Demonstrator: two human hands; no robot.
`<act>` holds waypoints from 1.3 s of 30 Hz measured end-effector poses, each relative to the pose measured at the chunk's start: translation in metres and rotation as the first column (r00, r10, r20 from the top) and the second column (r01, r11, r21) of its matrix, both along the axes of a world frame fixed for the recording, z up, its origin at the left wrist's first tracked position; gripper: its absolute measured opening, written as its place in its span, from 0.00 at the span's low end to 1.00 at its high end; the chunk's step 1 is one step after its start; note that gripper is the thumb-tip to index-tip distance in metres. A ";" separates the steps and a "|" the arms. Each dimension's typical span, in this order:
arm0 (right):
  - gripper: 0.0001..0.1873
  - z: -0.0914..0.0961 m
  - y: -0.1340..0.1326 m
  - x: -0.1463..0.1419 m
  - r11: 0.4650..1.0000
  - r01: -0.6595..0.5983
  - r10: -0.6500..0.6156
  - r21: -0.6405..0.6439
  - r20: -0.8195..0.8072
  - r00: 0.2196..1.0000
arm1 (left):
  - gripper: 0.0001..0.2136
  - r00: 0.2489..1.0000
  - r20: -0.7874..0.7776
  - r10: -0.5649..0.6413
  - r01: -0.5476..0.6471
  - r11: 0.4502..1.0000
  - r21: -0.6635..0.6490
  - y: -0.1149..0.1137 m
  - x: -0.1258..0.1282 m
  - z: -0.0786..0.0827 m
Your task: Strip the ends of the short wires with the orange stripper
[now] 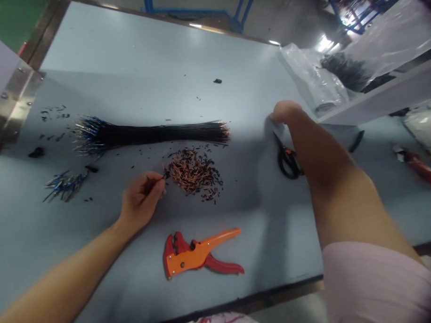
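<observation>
Across a pale blue table (141, 69), a long bundle of black wires (153, 133) lies with blue-tipped ends at one end and copper ends at the other. Just below the bundle, the left hand (141, 201) pinches a small dark wire piece (164, 175) beside a pile of copper-and-black wire scraps (194, 172). Right of the bundle, the right hand (283, 112) rests curled closed, holding nothing visible, near black-handled scissors (288, 159), while an orange wire stripper (194, 252) lies well below the bundle.
</observation>
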State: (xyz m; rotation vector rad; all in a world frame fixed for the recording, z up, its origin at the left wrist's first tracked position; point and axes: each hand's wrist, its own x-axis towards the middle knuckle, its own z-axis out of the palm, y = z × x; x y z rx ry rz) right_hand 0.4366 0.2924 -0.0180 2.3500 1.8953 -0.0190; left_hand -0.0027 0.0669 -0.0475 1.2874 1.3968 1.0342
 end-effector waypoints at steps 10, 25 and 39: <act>0.07 0.008 -0.110 -0.079 0.995 -0.048 0.067 0.087 -0.236 0.969 | 0.07 0.994 -0.102 0.040 -0.022 0.983 0.181 0.003 0.001 -0.003; 0.08 0.008 -0.137 -0.046 0.983 0.045 0.018 0.176 -0.340 0.940 | 0.14 0.994 0.087 0.069 -0.070 0.998 0.000 0.009 0.015 0.024; 0.11 0.002 -0.057 -0.010 0.970 0.105 -0.049 0.221 -0.249 0.967 | 0.07 0.998 0.063 0.004 -0.013 0.989 0.151 0.023 0.015 -0.003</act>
